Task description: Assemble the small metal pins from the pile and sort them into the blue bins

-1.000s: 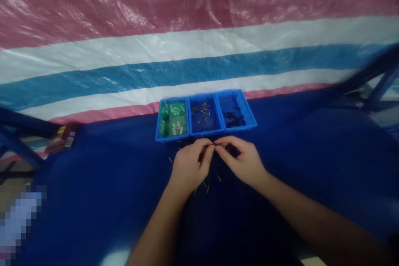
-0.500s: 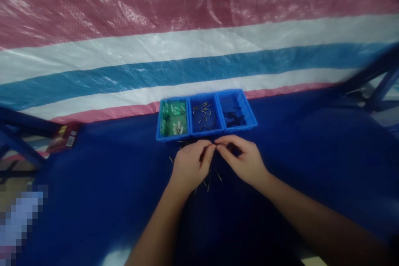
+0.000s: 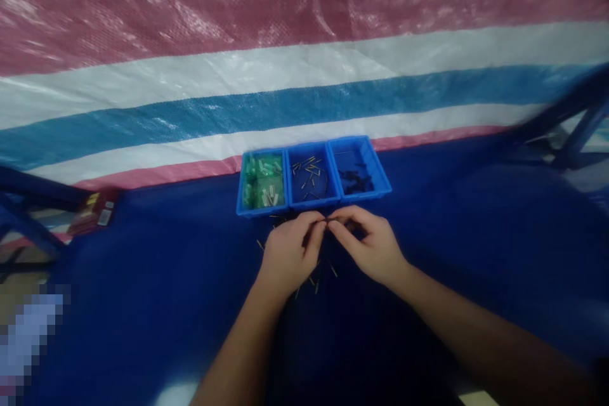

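My left hand [image 3: 294, 247] and my right hand [image 3: 368, 238] meet fingertip to fingertip just in front of the blue bins. Both are closed in a pinch. A small dark piece shows between the fingertips, too small to name. Around and below my hands, several thin metal pins [image 3: 333, 270] with brass-coloured ends lie on the blue table surface [image 3: 166, 292]. Behind, the middle bin [image 3: 291, 196] holds more such pins. The right bin [image 3: 384, 177] contains small black pieces [image 3: 354, 183], and the left bin [image 3: 240, 203] has clear or silvery small parts [image 3: 270, 195] in green-tinted plastic.
A striped red, white and blue tarp [image 3: 304, 95] hangs behind the table. At the far left lies a dark red package [image 3: 92, 212] with white labels. Dark blue frame bars [image 3: 561, 108] stand at both sides.
My hands stay together at nearly the same spot, with slight finger shifts. A dark piece between the fingertips shows more clearly now. The view has moved very slightly.
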Motion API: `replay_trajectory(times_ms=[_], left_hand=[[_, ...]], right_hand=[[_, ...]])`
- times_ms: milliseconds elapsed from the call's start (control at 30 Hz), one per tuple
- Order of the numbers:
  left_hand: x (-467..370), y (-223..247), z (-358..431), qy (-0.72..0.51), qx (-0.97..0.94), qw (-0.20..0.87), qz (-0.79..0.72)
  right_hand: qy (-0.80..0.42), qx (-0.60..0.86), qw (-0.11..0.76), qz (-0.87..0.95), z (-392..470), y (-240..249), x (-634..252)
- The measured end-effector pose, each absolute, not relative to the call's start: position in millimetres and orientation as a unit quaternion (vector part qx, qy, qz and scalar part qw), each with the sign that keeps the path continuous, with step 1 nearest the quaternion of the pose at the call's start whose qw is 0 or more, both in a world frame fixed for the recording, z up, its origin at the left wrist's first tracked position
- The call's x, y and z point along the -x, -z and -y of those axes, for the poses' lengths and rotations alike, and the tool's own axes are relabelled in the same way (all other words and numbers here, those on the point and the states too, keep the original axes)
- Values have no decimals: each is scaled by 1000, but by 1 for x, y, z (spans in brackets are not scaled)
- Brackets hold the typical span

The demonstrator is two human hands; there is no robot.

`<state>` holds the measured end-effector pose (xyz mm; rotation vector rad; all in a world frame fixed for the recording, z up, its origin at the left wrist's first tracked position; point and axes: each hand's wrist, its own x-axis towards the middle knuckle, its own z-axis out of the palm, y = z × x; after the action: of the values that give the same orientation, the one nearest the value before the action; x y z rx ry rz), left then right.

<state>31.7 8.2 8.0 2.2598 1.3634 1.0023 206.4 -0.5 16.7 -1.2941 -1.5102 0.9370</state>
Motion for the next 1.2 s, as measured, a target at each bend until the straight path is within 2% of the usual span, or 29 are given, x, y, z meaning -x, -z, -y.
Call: replay_trajectory(times_ms=[1200], left_hand=[[-32,-10,-9,-340,-803,137,-469]], right_hand=[[-371,519,452,624,-1,-14,-208]])
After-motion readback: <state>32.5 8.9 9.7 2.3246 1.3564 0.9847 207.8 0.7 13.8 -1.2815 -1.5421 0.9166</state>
